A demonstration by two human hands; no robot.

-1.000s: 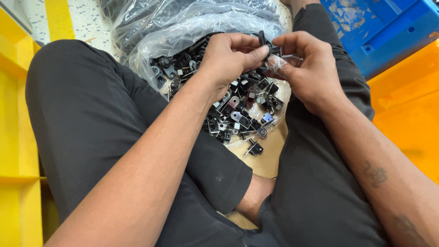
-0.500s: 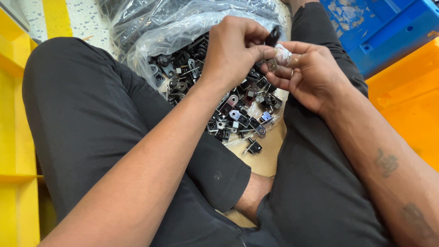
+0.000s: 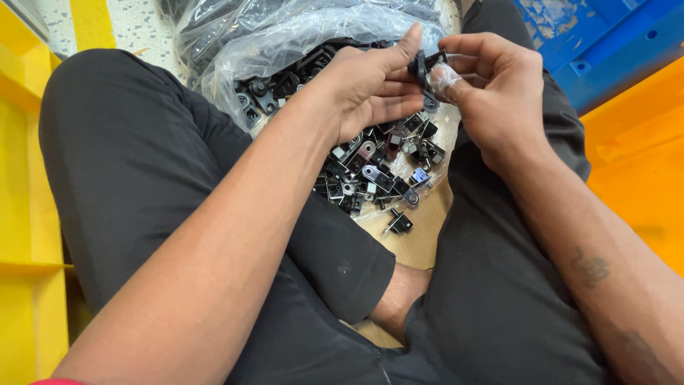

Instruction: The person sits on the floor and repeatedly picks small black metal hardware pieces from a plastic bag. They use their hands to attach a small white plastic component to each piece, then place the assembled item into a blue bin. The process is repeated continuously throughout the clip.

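Head view: my left hand (image 3: 370, 89) and right hand (image 3: 491, 93) fingers pinch one small black clip (image 3: 422, 65), light, stiff, best held by its edges.

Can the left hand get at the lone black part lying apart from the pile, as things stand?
Probably yes: the lone black part lies bare on the brown sheet, nothing over it. But the left hand is pinching a small black part.

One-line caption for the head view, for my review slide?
Seated person's left hand and right hand pinch a small black part above a pile of black parts.
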